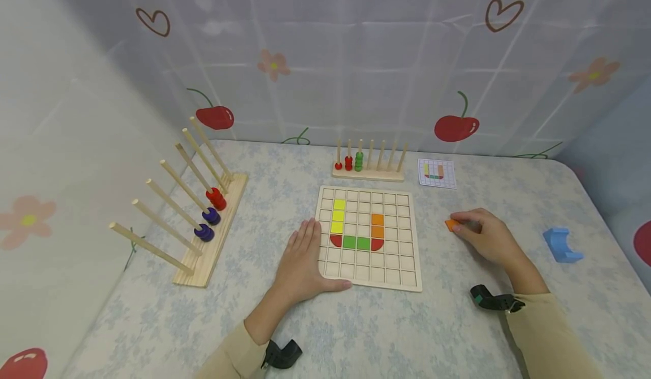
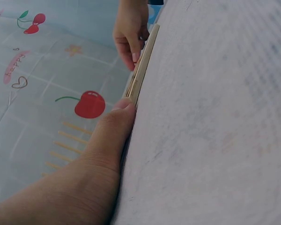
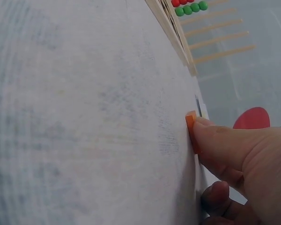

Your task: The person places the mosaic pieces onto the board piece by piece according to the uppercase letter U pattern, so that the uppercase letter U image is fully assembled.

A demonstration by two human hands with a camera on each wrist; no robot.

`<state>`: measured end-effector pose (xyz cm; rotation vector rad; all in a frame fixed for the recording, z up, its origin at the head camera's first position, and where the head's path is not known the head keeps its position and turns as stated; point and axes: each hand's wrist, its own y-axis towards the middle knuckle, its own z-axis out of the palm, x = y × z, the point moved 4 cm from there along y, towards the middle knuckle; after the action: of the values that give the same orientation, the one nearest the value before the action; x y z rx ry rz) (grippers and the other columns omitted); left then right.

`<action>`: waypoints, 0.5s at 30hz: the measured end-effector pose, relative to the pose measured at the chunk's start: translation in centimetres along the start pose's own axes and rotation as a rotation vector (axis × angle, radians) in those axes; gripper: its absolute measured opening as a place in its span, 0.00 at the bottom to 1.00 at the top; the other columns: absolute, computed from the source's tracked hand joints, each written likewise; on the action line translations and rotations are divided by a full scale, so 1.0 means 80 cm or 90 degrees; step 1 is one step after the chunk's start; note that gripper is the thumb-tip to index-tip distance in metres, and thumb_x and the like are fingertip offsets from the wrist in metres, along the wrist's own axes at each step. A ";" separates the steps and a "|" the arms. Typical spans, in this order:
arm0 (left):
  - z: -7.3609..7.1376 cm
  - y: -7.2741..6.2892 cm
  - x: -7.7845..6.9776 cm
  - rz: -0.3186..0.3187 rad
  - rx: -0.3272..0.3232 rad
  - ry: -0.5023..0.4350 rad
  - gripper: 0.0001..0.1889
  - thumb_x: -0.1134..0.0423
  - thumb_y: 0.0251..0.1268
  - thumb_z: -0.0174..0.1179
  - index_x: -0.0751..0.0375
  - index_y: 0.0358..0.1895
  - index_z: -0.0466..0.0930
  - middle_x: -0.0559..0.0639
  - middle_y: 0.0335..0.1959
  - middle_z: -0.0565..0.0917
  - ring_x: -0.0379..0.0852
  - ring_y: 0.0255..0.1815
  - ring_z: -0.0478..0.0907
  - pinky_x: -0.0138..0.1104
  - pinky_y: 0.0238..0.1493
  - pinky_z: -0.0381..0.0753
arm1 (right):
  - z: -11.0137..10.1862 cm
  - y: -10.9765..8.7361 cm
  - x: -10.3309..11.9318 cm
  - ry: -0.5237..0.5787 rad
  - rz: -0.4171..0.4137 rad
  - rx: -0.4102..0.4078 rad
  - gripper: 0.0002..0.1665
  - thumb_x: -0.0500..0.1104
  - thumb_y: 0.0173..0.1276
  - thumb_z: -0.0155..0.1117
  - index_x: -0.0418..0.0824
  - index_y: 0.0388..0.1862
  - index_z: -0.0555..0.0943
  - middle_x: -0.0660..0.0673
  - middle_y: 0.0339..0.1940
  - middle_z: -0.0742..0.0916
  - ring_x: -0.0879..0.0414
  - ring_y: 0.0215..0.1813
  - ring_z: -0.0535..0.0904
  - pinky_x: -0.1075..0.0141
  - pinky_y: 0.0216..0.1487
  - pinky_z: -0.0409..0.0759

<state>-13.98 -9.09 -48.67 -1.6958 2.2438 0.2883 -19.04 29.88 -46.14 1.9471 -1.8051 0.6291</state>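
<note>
My left hand (image 1: pixel 303 263) rests with straight fingers along the left side of a wooden grid board (image 1: pixel 396 266), its thumb at the front edge. On the board, yellow tiles (image 1: pixel 338 215) form a column at left and orange tiles (image 1: pixel 377 226) a shorter one at right. Between rounded red pieces (image 1: pixel 336 240) at the lower corners lie green tiles (image 1: pixel 356 243). To the right of the board, my right hand (image 1: pixel 485 235) pinches a small orange tile (image 3: pixel 191 124) between thumb and fingers, just at the table top.
A pattern card (image 1: pixel 437 174) lies behind the board's right corner. Next to it stands a small peg rack (image 1: pixel 368 174) with red and green beads. A larger peg rack (image 1: pixel 224 221) with red and blue beads is at left. A blue curved block (image 1: pixel 561 245) sits far right.
</note>
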 end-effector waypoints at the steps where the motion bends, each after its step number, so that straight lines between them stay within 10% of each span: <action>1: 0.000 0.000 0.000 0.001 0.000 0.001 0.76 0.16 0.34 0.60 0.62 0.80 0.37 0.54 0.83 0.40 0.48 0.84 0.34 0.47 0.82 0.41 | 0.000 0.000 0.000 0.002 0.001 0.002 0.21 0.47 0.72 0.63 0.37 0.58 0.81 0.35 0.58 0.80 0.43 0.51 0.75 0.55 0.47 0.72; 15: -0.001 0.000 -0.001 0.003 -0.002 0.002 0.76 0.16 0.34 0.61 0.63 0.80 0.38 0.55 0.83 0.41 0.49 0.84 0.34 0.47 0.82 0.42 | -0.003 -0.002 -0.002 0.008 0.040 -0.006 0.19 0.51 0.69 0.67 0.38 0.49 0.79 0.37 0.47 0.83 0.51 0.37 0.71 0.64 0.34 0.69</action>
<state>-13.96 -9.08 -48.57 -1.6936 2.2506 0.2912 -18.88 30.16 -46.02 1.8822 -1.8655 0.6508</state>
